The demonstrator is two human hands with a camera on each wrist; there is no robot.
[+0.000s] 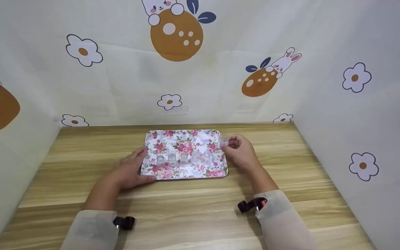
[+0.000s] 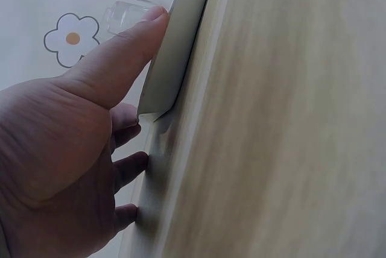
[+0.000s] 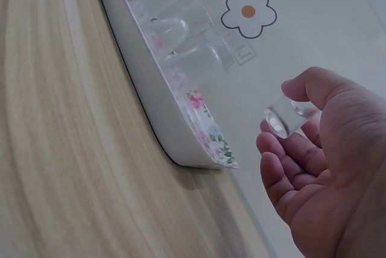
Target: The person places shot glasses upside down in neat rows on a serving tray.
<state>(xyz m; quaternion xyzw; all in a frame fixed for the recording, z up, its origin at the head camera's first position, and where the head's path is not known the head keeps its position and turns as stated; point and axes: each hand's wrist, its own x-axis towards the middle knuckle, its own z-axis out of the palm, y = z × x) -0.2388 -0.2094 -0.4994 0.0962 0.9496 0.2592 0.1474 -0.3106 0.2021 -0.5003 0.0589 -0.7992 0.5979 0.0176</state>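
Note:
In the head view a floral tray [image 1: 186, 173] lies on the table, with several small clear bottles [image 1: 172, 158] standing in a row on its front half. My left hand [image 1: 130, 170] holds the tray's front left corner. Its thumb lies on the front rim and its fingers are along the left side, as the left wrist view of the tray wall [image 2: 175, 53] also shows. My right hand [image 1: 240, 151] pinches another small clear bottle [image 3: 283, 116] between thumb and fingers. That hand is at the tray's right edge, with the bottle near the rim.
The wood-grain table [image 1: 186, 215] runs to a back wall cloth [image 1: 123, 80] printed with flowers and rabbits. Similar cloth walls stand at the left and right. A black wrist camera [image 1: 125, 223] is on the left sleeve, another camera [image 1: 247, 206] on the right.

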